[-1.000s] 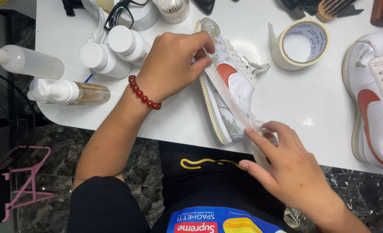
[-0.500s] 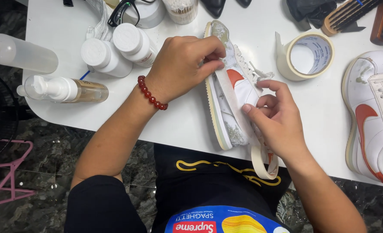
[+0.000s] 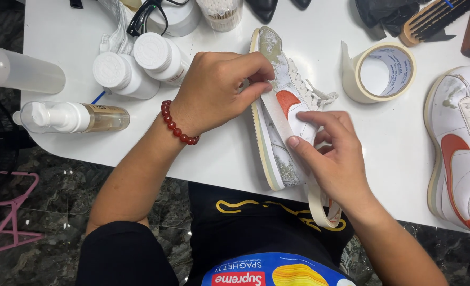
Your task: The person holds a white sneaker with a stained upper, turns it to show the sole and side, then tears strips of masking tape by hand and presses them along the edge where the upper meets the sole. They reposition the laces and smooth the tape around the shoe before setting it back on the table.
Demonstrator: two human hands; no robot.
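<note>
A white sneaker with an orange side mark lies on its side at the middle of the white desk, its grimy sole edge facing the person. The left hand rests on the shoe's toe half, its grip clenched on the upper end of a cream strip of masking tape, thumb and fingers pinching it against the sole edge. The right hand presses the strip down along the shoe with its index fingertip, grip closed on the tape; the loose tail of the strip curls off the desk edge below the palm. A red bead bracelet circles the left wrist. A roll of masking tape stands just right of the shoe, and a second sneaker lies well to the right. Left of the hands sit two white-capped bottles and a pump bottle lying flat. Glasses and a brush sit near the far edge
</note>
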